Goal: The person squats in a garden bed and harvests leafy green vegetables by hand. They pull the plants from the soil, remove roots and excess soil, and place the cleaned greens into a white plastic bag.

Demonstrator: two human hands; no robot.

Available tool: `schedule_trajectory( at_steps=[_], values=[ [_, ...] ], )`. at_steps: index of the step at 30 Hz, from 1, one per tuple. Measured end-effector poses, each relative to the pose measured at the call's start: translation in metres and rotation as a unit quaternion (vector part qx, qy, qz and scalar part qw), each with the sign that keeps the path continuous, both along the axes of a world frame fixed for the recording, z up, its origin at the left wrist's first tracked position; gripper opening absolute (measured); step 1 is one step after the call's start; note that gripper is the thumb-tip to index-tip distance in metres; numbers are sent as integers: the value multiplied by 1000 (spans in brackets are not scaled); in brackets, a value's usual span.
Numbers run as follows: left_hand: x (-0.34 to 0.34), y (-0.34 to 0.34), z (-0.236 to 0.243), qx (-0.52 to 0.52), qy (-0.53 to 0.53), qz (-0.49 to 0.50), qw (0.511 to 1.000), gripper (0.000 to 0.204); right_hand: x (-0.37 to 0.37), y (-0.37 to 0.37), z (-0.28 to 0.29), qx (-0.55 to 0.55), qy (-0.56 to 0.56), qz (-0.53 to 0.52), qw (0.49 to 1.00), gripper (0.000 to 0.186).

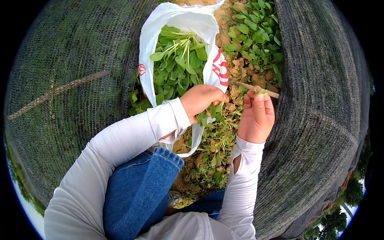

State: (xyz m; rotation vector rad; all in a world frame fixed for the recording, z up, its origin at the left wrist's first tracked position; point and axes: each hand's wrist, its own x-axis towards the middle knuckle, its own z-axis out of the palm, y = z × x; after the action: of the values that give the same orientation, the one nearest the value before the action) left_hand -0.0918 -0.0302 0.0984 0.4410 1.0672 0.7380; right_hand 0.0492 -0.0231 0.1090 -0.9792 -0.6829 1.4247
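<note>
My left hand [203,100] is closed around a few leafy green seedlings [211,114], whose leaves hang below the fingers. It is right at the near edge of a white plastic bag [148,42] with red print. Inside the bag lies a heap of green leafy seedlings [176,68], some with pale stems pointing up. To the right, my right hand [258,114] is raised with thumb and fingertips pinched together on a small green leaf [262,91]. A wooden stick [244,85] passes behind those fingertips.
Dark shade netting [80,48] spreads on the left, and more netting [316,80] on the right. Between them runs a strip of clumpy brown soil [236,66]. Leafy plants [258,34] grow at the far right of it. Pulled greens [214,148] litter the ground near my knees.
</note>
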Motion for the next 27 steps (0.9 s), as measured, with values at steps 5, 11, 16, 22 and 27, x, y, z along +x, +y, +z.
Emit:
schedule_trajectory(
  at_steps=[5,11,16,22,27],
  values=[
    [-22,8,-3,9,-235,7,972,16,33,14,-12,-93,-421,182,884,15],
    [-51,11,6,-21,-57,75,995,24,14,63,-52,18,-580,179,794,16],
    [-65,12,12,63,59,39,995,25,2,140,-80,64,-652,118,746,20],
    [-80,31,43,248,178,-51,951,11,-9,188,-100,45,-747,130,651,27],
    [-87,62,-19,421,614,-84,663,13,-34,204,-104,21,-793,142,592,33]
  ],
)
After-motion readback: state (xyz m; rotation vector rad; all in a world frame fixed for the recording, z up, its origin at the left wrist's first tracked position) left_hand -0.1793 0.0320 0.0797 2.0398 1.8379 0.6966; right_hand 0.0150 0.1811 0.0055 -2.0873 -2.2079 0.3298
